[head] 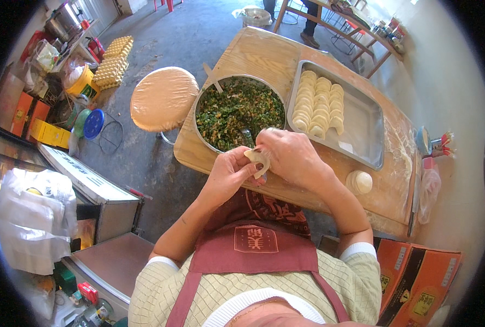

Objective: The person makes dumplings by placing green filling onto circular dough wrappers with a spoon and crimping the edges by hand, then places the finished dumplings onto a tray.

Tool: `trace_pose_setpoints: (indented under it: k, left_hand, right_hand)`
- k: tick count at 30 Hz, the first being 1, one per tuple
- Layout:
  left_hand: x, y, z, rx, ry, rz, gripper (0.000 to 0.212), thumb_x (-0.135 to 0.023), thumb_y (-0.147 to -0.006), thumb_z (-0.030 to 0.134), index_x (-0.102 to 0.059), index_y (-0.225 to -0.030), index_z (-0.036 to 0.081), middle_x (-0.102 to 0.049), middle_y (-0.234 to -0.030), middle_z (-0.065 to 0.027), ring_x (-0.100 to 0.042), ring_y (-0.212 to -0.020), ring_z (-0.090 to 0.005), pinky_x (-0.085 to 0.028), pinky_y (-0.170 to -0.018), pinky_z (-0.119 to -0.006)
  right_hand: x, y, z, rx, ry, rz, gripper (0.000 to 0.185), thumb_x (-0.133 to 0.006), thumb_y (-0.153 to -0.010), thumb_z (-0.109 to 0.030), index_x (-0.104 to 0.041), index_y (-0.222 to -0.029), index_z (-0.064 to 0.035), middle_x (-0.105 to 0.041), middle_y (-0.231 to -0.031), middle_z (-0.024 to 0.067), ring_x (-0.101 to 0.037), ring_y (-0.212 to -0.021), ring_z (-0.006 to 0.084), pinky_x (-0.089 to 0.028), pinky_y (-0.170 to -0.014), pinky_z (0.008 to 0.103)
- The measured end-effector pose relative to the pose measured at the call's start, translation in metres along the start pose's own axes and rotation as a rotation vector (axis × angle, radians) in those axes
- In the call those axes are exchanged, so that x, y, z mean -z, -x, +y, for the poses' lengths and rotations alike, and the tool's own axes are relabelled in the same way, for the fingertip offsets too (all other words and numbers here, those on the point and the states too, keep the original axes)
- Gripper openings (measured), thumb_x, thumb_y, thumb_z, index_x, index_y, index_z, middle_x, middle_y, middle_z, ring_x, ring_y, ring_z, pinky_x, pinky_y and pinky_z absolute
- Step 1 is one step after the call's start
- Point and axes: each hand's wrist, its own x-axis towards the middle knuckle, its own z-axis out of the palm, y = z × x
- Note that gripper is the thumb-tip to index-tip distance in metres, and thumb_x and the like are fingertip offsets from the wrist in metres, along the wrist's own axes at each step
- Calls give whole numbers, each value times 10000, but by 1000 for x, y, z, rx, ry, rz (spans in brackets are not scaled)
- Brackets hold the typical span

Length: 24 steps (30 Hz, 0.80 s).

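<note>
My left hand [236, 167] pinches a folded dough wrapper [261, 160] between thumb and fingers, over the table's near edge. On the wrapper's right side my right hand [293, 155] is curled against it, its fingertips partly hidden. Just beyond both hands stands a wide metal bowl [198, 126] of chopped green and orange filling [238, 108]. A shiny metal utensil [247, 135] shows in the filling close to my right fingers; whether that hand also grips it cannot be seen. Shaped dumplings [319, 102] lie in three overlapping rows in a metal tray [361, 131].
A stack of round wrappers [360, 182] sits right of my forearm on the wooden table [262, 49]. A flat wooden stick [213, 77] leans in the bowl. Left stands a covered round stool [164, 98]. A knife [414, 204] lies along the right edge. A person's legs [311, 20] show beyond.
</note>
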Motion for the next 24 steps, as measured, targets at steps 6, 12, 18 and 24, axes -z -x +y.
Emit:
trace_pose_setpoints:
  k: [6,12,18,24]
  left_hand:
    - [-11,2,8,10,-67,-2,219,-583,-999,-7,-558,-1214,-40,-695,-1066,-111,-730,-970,-202,-612,-793,-288]
    - [-8,0,2,-44,-58,67,144,-582,-1002,-2,-562,-1142,-29,-676,-1072,-94,-700,-964,-161,-618,-837,-303]
    - [-11,3,9,-53,-42,99,217,-607,-1004,43,-551,-1199,-35,-688,-1093,-113,-706,-994,-178,-607,-888,-326]
    - [-18,5,11,-89,-12,39,210,-550,-1046,97,-539,-1204,-42,-694,-1076,-113,-724,-952,-198,-604,-885,-343]
  right_hand:
    - [-2,5,-2,121,59,72,169,-698,-830,-158,-597,-941,-81,-624,-851,126,-658,-833,334,-523,-698,455]
    - [-5,8,3,53,-1,-8,113,-650,-860,-112,-585,-940,-64,-623,-874,137,-638,-847,367,-510,-692,471]
    - [1,14,1,-39,-124,-21,88,-580,-941,-114,-574,-957,-27,-612,-847,182,-613,-795,428,-493,-684,492]
    - [-7,22,7,-85,-226,4,133,-571,-968,-158,-571,-943,-27,-618,-844,209,-615,-807,439,-484,-677,493]
